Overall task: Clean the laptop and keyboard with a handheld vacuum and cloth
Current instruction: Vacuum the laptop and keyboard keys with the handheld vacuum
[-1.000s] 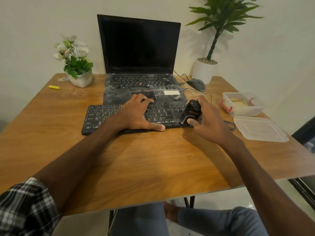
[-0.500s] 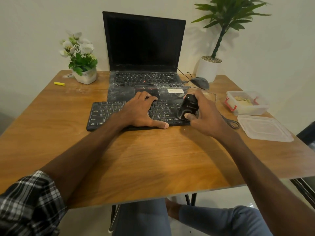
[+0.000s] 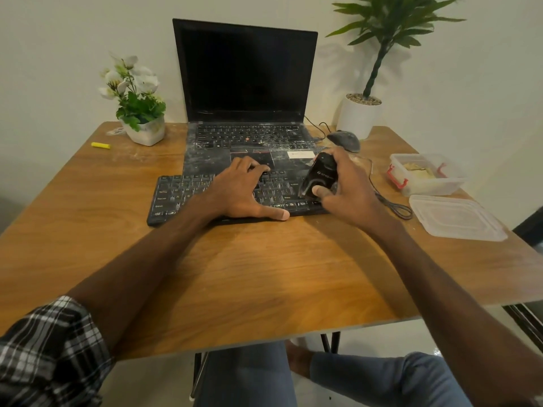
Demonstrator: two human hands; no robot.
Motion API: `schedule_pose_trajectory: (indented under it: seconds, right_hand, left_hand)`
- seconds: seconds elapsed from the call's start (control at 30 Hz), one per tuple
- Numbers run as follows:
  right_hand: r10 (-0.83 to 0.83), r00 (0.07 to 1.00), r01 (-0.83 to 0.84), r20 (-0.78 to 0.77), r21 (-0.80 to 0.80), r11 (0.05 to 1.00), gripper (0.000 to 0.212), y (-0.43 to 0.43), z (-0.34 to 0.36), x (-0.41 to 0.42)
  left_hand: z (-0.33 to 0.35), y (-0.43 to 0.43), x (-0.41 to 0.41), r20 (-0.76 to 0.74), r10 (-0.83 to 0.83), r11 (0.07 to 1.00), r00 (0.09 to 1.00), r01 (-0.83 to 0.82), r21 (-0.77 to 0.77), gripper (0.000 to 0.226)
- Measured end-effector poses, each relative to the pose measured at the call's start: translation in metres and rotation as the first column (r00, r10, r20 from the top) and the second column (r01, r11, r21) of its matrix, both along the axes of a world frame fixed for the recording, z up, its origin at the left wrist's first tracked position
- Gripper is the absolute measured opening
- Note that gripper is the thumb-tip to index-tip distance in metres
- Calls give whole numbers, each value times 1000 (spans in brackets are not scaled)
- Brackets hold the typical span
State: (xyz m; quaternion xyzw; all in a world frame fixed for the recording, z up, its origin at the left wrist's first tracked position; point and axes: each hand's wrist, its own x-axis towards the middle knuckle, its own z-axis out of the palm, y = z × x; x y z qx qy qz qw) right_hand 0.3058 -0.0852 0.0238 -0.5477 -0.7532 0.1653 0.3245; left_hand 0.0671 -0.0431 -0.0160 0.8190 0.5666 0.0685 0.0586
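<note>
Right hand (image 3: 349,189): grip clamped round black handheld vacuum (image 3: 318,179), thumb on its near end, vacuum tilted over right end of keyboard (image 3: 182,195). Left hand (image 3: 238,192) flat on keyboard middle, grip apart, fingers spread, thumb along near edge. Keyboard on desk (image 3: 235,274), just near of open dusty laptop (image 3: 244,71). Mouse (image 3: 343,140) right of laptop.

The right hand (image 3: 349,186) has carried the vacuum (image 3: 318,177) a little way off the near right corner of the keyboard (image 3: 182,195), back across the keys toward the laptop (image 3: 205,160). Its lower end is now over rows farther in, and its top is level with the laptop's front edge.
</note>
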Motion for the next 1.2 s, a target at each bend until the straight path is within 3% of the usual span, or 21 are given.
schedule_pose_trajectory:
  seconds: [0.17,0.33,0.5,0.6,0.73,0.87,1.07,1.2]
  right_hand:
    - [93,993,-92,75,-14,996,57,-12,-7,-6]
    - [214,950,-184,228,-148,972,53,-17,22,8]
    - [123,988,-123,97,-8,992,55,-6,27,-6]
    - [115,992,-114,46,-20,993,56,-3,8,-17]
    - [143,987,-140,79,-35,990,56,-12,-2,-20]
    - [228,958,-203,171,-154,967,54,-14,17,-3]
    - [45,999,-44,22,-37,998,55,-11,15,0]
    - [32,999,-32,-2,17,999,57,-5,6,-14]
  left_hand:
    - [-2,1,1,-7,3,1000,1000,-3,19,134]
    - [0,-2,0,-9,-1,1000,1000,1,15,134]
    - [0,0,0,-21,-8,1000,1000,8,10,135]
    - [-1,0,1,-32,-4,1000,999,4,23,134]
    - [1,-1,2,-33,-2,1000,999,3,23,135]
    - [2,-3,1,-24,-3,1000,1000,3,12,135]
    - [11,-7,-14,-46,-38,997,998,35,-74,140]
    - [19,-17,-43,-86,-7,992,996,-5,-129,148]
